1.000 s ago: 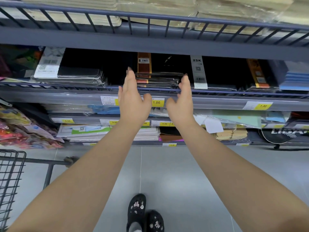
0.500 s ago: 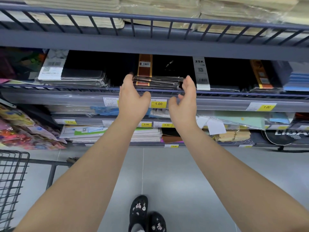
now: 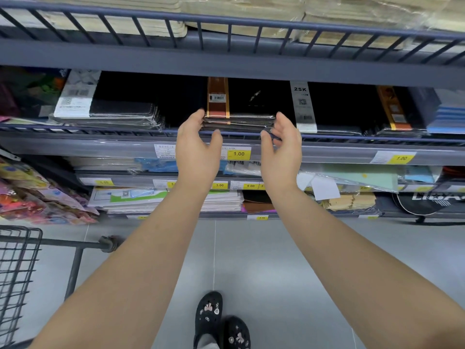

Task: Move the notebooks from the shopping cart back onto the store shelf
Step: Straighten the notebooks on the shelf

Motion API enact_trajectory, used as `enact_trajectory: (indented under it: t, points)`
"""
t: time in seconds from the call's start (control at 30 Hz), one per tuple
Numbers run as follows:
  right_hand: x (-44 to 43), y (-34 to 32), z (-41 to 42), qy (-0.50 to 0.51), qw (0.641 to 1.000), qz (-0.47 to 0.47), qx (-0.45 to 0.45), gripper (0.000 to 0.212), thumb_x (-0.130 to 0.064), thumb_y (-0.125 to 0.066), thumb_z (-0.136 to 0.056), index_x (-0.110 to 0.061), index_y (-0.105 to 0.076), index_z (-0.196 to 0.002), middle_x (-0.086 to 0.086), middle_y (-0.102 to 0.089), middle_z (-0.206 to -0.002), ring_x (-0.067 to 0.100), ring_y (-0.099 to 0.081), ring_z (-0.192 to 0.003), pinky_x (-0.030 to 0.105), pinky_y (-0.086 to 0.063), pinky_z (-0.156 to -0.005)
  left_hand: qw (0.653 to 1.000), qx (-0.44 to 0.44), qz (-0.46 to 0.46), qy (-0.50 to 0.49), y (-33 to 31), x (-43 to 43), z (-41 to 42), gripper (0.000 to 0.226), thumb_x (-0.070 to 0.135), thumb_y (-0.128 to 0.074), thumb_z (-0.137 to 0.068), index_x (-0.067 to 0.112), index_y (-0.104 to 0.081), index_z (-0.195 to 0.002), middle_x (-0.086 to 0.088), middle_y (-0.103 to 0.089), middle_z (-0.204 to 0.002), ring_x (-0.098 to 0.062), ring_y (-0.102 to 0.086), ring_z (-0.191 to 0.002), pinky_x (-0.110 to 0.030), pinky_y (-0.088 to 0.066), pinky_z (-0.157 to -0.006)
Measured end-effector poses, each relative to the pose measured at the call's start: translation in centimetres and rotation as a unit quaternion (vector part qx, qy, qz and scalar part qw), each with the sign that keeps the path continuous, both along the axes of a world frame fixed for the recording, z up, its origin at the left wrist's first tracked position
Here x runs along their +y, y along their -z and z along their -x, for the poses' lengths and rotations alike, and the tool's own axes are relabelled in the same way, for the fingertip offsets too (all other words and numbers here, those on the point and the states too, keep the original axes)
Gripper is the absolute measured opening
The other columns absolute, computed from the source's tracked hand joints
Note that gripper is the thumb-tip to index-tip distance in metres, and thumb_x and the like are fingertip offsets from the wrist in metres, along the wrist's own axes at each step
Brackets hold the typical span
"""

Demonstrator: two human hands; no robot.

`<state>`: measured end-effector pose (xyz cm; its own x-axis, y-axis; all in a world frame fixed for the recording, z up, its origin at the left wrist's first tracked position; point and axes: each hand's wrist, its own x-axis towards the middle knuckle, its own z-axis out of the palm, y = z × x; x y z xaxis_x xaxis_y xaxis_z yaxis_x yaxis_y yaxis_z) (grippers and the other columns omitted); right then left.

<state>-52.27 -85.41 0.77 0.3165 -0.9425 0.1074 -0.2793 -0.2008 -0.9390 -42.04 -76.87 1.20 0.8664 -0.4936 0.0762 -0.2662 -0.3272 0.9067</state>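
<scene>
A stack of black notebooks with an orange band (image 3: 239, 117) lies on the middle store shelf (image 3: 100, 147), behind its low wire rail. My left hand (image 3: 198, 144) is at the stack's left front corner, fingertips touching its side, fingers apart. My right hand (image 3: 283, 144) is cupped just off the stack's right front corner, fingers apart and empty. The shopping cart (image 3: 17, 273) stands at the lower left; only its wire corner shows, so its contents are hidden.
More wrapped black notebooks (image 3: 110, 112) lie left of the stack and a 25K-labelled pile (image 3: 327, 112) to its right. Cream paper packs fill the top shelf (image 3: 226, 46). Lower shelves hold paper and envelopes. Grey floor and my black shoes (image 3: 221, 321) are below.
Both hands have drawn back from reaching flat over the stack to its front corners, with the fingers curling and the right hand coming off the notebooks.
</scene>
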Motion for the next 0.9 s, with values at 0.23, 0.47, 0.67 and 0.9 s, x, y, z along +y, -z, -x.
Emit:
enact_trajectory:
  t: [0.23, 0.47, 0.67, 0.9]
  points:
    - [-1.1, -0.4, -0.2, 0.043, 0.998, -0.033, -0.032, 0.033, -0.012, -0.067, -0.087, -0.01, -0.062, -0.12, -0.005, -0.056, -0.103, -0.001, -0.057, -0.084, 0.005, -0.046, -0.082, 0.996, 0.024, 0.067, -0.052, -0.6, -0.1, -0.7, 0.029, 0.016, -0.064, -0.091, 0.009, -0.064, -0.119, 0.007, -0.064, -0.102, -0.001, -0.06, -0.093, -0.003, -0.044, -0.083]
    - [-0.8, -0.7, 0.3, 0.034, 0.997, -0.052, -0.035, 0.029, -0.014, -0.065, -0.089, -0.013, -0.061, -0.118, 0.002, -0.064, -0.112, 0.002, -0.061, -0.093, 0.01, -0.049, -0.085, 0.998, 0.034, 0.051, -0.032, -0.6, 0.2, -0.4, 0.038, 0.016, -0.062, -0.093, 0.011, -0.057, -0.13, 0.007, -0.062, -0.115, -0.001, -0.058, -0.103, -0.001, -0.042, -0.086]
    - [-0.3, -0.6, 1.0, 0.027, 0.996, -0.075, -0.027, 0.038, -0.023, -0.062, -0.091, -0.021, -0.057, -0.129, -0.011, -0.061, -0.118, -0.008, -0.057, -0.094, 0.0, -0.042, -0.079, 0.999, 0.001, 0.02, -0.032, -0.3, 0.2, -0.7, 0.036, 0.021, -0.066, -0.09, 0.015, -0.06, -0.125, 0.011, -0.062, -0.117, -0.005, -0.058, -0.107, -0.019, -0.045, -0.094]
    - [-1.3, -0.5, 0.0, 0.047, 0.997, -0.059, -0.021, 0.035, -0.021, -0.062, -0.092, -0.014, -0.06, -0.126, -0.004, -0.068, -0.114, 0.002, -0.061, -0.103, 0.012, -0.045, -0.091, 0.999, 0.008, 0.021, -0.032, -0.7, -0.4, -0.7, 0.024, 0.017, -0.065, -0.09, 0.011, -0.06, -0.113, 0.008, -0.061, -0.107, -0.006, -0.061, -0.102, -0.017, -0.046, -0.09]
